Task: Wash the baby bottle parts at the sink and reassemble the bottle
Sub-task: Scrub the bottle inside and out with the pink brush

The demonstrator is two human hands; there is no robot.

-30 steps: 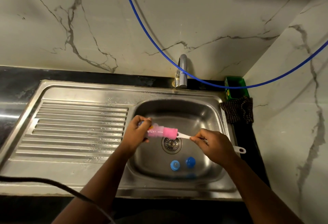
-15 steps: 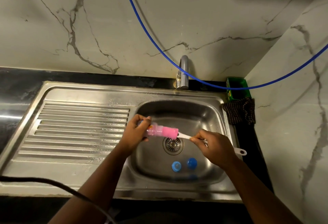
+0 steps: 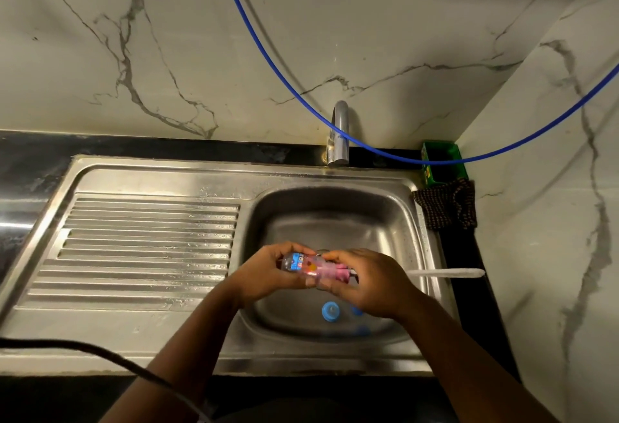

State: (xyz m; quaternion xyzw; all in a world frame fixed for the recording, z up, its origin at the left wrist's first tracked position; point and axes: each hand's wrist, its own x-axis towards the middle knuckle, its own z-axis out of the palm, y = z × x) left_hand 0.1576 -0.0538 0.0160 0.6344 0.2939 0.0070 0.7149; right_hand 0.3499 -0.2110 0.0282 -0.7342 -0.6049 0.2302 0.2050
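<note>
Over the sink basin [image 3: 338, 218], the left hand [image 3: 264, 277] grips the baby bottle [image 3: 301, 263]; right hand [image 3: 366, 283], fingers curled round the bottle brush [image 3: 445, 273], has pushed its pink head fully inside. Blue bottle parts [image 3: 331, 310] lie below; faucet [image 3: 340, 134] and blue hose [image 3: 268, 54] behind.

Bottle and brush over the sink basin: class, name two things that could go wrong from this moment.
1. The brush handle juts far past the right hand, so it might knock the sink rim.
2. If the left hand loosens its hold, the wet bottle could drop onto the blue parts in the basin.
</note>
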